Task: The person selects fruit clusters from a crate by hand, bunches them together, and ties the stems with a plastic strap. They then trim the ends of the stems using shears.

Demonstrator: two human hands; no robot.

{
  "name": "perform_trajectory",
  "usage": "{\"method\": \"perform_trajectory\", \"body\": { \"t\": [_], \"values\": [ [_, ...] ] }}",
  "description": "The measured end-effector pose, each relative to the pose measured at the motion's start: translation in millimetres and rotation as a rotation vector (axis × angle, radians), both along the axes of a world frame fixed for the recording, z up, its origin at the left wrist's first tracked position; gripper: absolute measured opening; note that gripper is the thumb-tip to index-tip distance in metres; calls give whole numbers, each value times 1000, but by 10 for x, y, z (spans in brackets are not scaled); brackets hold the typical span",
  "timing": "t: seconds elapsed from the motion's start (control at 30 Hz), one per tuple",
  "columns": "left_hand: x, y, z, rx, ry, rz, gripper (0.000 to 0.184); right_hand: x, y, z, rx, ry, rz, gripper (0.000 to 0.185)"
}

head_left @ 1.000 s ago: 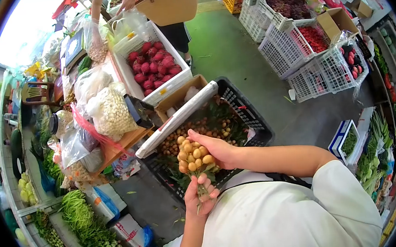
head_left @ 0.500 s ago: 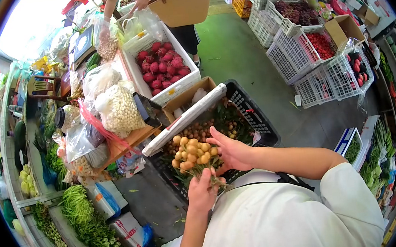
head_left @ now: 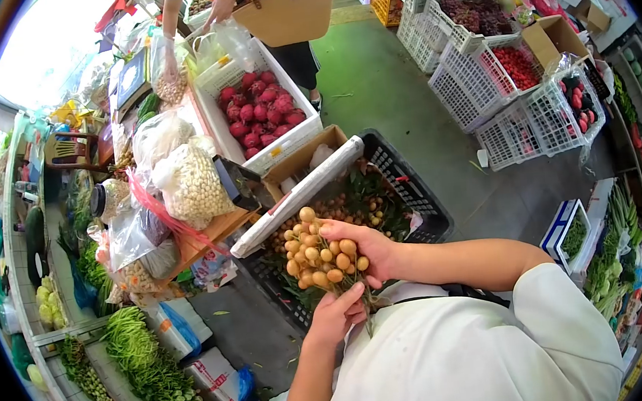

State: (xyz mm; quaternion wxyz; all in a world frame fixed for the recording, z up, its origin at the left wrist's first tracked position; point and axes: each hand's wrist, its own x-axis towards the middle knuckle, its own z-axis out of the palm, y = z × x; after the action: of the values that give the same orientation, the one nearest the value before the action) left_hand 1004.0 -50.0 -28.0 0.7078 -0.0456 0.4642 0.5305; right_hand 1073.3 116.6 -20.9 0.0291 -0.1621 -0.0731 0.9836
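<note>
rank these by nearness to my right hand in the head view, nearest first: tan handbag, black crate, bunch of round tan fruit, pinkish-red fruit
From the right hand:
1. Bunch of round tan fruit: touching it, on its left in the view.
2. Black crate: just beyond and below.
3. Pinkish-red fruit: farther forward, up and left.
4. Tan handbag: farthest, near the top edge.
</note>
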Motion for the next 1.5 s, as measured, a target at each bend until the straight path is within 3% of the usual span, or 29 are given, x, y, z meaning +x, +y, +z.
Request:
{"method": "perform_trajectory", "body": {
  "t": [0.07,0.13,0.33,0.47,0.53,0.63,0.73,0.8,0.87,0.93,0.97,1.07,1.2,1.37,1.43,1.5],
  "values": [
    [-44,65,45,183,-71,-144,30,-14,-23,18,20,5,2,49],
    [-42,123,110,200,-45,-145,35,-27,-19,38,41,10,0,50],
    [-102,252,225,258,435,-320,27,-24,38,103,154,29,62,54],
    [-77,202,85,315,451,-282,23,-34,75,120,233,-20,42,55],
    [-28,173,72,311,-117,-72,23,-25,78,100,296,-37,41,54],
    [29,111,-22,299,-129,-14,26,-67,42,-50,470,-150,100,62],
    [85,113,-50,339,-130,35,33,-7,161,-54,355,-234,279,69],
    [64,48,-205,367,-501,227,31,74,205,-148,719,-426,284,79],
    [42,57,-198,328,-517,341,33,192,318,37,1001,-575,279,72],
    [-32,26,-281,448,-791,441,36,251,291,22,1559,-612,61,56],
    [-37,-3,-281,447,-739,446,38,316,274,58,1636,-540,-82,41],
    [-62,-81,-289,470,-685,383,38,393,275,318,1624,-300,-28,33],
    [-83,-118,-277,457,-629,336,40,349,160,145,2004,-191,-10,30],
    [-76,-148,-277,464,-598,326,41,318,139,187,2069,-131,96,29],
    [-48,-182,-284,479,-611,324,41,284,158,240,1776,-127,118,24],
    [-42,-197,-272,438,-530,286,39,240,218,340,1695,-141,205,23]
  ]
}}
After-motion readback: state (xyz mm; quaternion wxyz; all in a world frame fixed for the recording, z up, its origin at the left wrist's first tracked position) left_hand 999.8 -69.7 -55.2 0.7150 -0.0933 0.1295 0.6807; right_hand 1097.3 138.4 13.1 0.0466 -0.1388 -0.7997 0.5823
